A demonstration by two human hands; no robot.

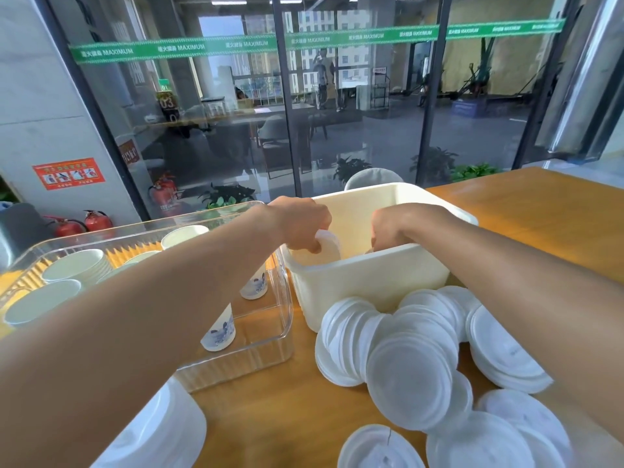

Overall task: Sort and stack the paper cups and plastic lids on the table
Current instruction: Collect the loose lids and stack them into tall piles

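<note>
Seen from a head-worn camera looking down, two bare arms reach forward over a wooden table (526, 211) into a cream plastic bin (368, 275). The left hand (300, 222) is curled at the bin's left rim, its fingers pinching a white plastic lid (329, 243) that stands on edge just inside the wall. The right hand (393, 228) is dipped into the bin, knuckles up; its fingers are hidden behind the near wall, so whether it holds anything cannot be told.

Below the right forearm, nearer the viewer, lies a loose heap of white lids (410, 366), many overlapping and tilted against the bin's front wall. More lids (506, 352) lie under the right arm, and others (486, 440) sit at the bottom edge of the view.

Beneath the left forearm is a clear plastic tray (270, 346) touching the bin's left side. It holds white paper cups (77, 265) with their mouths toward the viewer, and two cup bases printed in blue (219, 329) show below the arm. Another stack of white lids (162, 430) sits under the left elbow.

Beyond both hands stands a glass wall (354, 96) with a green stripe.
</note>
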